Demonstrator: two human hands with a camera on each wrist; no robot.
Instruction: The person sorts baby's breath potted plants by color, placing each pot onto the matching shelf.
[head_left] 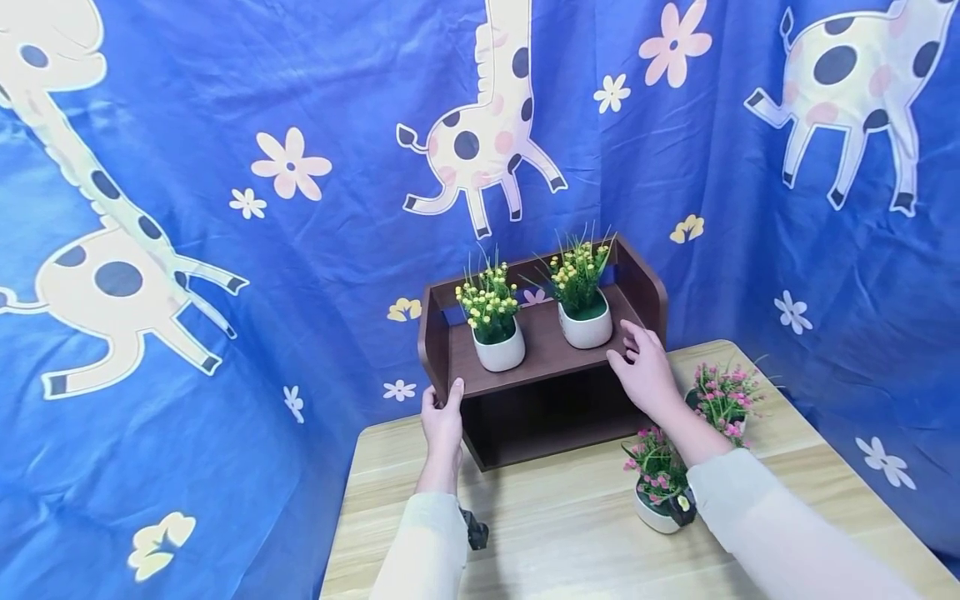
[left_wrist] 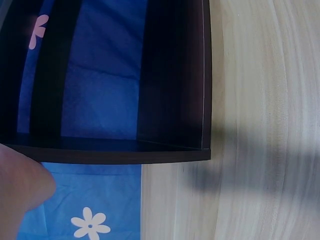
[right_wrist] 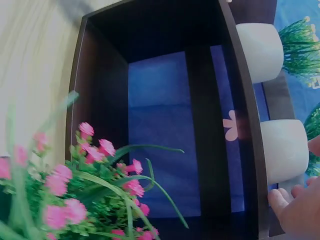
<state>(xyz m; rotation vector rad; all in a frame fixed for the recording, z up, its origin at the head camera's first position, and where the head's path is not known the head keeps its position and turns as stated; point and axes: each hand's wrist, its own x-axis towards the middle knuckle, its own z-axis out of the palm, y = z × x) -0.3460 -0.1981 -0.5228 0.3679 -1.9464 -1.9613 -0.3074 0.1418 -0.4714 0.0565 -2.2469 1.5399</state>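
Observation:
A dark brown two-tier desktop shelf [head_left: 540, 379] stands at the back of the table. On its upper board are two white pots with yellow-flowered artificial plants, the left pot [head_left: 500, 348] and the right pot [head_left: 587, 323]. My left hand [head_left: 442, 421] grips the shelf's left side near the front edge, thumb at the front and fingers outside. Only part of that hand shows in the left wrist view. My right hand [head_left: 643, 367] is beside the right pot at the upper board's front right, fingers loosely bent and holding nothing. Its thumb [right_wrist: 277, 200] lies near the board's edge.
Two pink-flowered potted plants are on the wooden table [head_left: 555, 525] to the right: a front one [head_left: 658, 483] below my right forearm and a rear one [head_left: 723, 396] partly behind it. A blue curtain [head_left: 337, 250] with giraffes and flowers hangs behind.

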